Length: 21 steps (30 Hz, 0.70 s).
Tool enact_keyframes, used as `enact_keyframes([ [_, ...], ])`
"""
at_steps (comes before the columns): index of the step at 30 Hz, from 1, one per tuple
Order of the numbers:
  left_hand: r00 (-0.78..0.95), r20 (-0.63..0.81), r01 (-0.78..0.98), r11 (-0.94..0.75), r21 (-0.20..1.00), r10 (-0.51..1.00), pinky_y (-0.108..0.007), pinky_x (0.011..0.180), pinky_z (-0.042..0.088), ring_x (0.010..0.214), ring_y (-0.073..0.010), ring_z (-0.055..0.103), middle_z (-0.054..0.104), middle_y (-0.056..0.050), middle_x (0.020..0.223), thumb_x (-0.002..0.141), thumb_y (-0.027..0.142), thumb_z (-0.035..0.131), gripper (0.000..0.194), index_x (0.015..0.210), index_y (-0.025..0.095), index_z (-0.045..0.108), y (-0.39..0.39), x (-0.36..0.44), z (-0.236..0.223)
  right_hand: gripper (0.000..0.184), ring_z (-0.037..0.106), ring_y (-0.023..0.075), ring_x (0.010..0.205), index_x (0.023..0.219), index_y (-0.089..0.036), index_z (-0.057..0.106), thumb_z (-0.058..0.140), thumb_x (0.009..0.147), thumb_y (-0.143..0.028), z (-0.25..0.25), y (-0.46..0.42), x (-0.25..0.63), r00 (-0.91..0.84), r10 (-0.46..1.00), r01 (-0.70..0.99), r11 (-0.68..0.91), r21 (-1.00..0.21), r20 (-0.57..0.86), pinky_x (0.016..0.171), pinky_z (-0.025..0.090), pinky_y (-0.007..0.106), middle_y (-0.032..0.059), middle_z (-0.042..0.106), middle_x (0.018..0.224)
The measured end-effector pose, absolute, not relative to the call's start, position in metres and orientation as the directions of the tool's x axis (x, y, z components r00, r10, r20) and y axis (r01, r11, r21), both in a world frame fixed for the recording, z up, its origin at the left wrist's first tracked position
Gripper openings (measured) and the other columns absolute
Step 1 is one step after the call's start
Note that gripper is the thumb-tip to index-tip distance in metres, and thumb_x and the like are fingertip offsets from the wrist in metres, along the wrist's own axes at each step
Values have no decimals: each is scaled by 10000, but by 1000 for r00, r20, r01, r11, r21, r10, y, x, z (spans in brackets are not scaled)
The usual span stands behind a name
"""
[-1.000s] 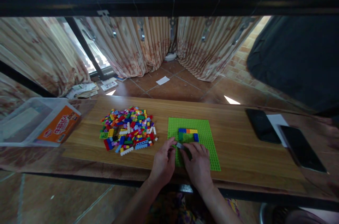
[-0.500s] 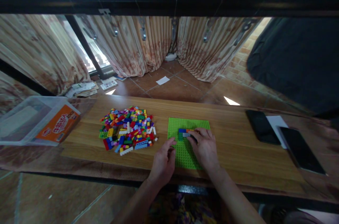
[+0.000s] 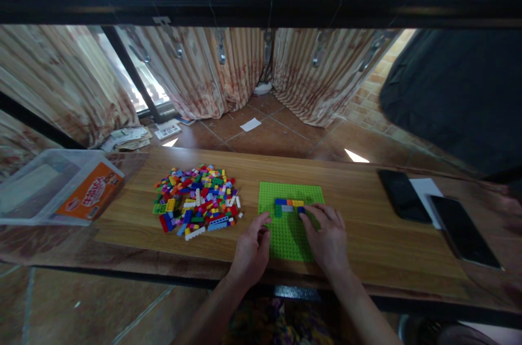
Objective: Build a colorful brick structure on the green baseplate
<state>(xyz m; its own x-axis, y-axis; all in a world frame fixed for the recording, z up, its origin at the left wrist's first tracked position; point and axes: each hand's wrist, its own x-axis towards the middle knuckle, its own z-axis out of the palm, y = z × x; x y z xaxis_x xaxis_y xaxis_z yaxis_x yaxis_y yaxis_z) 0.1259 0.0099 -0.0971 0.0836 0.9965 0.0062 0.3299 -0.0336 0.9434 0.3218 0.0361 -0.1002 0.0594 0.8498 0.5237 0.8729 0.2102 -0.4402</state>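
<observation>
A green baseplate lies on the wooden board, with a short structure of toy bricks near its upper middle. Blue, orange and yellow bricks form its back row, and a grey-blue brick sits in front of them. A green brick stands at the left end. My right hand pinches a dark blue brick at the structure's right end, against the plate. Over the plate's left edge rests my left hand, its fingers loosely curled and apart, with nothing visible in them.
A pile of loose mixed bricks lies left of the plate. Farther left stands a clear plastic bin with an orange label. Two dark phones and a white paper lie at the right. A black bar crosses above.
My right hand has shifted right along the structure, uncovering the grey-blue brick and the yellow bricks. It now pinches the dark blue brick at the right end. My left hand stays in place.
</observation>
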Motion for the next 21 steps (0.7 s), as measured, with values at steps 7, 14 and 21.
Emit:
enact_keyframes([
  [7, 91, 115, 467, -144, 872, 989, -375, 939, 503, 1050, -197, 611, 631, -114, 1198, 904, 174, 452, 389, 1289, 168, 510, 16, 129, -88, 251, 554, 217, 923, 1009, -198, 705, 496, 938, -318, -102, 22, 330, 54, 867, 891, 182, -415, 496, 824, 429, 379, 91, 664, 995],
  [14, 283, 267, 750, -386, 538, 921, -510, 1015, 427, 1186, -297, 496, 532, -170, 1317, 880, 172, 470, 440, 1316, 123, 508, 26, 141, -80, 255, 523, 228, 995, 1065, -188, 688, 474, 949, -266, -103, 23, 310, -11, 872, 918, 204, -341, 490, 846, 416, 373, 100, 635, 1116],
  [21, 318, 244, 818, -395, 418, 916, -554, 1028, 388, 1271, -335, 424, 440, -162, 1429, 888, 274, 509, 475, 1355, 192, 497, 27, 149, -88, 286, 499, 245, 1033, 1127, -198, 670, 447, 955, -248, -102, 22, 309, -6, 887, 940, 163, -300, 461, 873, 411, 398, 109, 601, 1182],
])
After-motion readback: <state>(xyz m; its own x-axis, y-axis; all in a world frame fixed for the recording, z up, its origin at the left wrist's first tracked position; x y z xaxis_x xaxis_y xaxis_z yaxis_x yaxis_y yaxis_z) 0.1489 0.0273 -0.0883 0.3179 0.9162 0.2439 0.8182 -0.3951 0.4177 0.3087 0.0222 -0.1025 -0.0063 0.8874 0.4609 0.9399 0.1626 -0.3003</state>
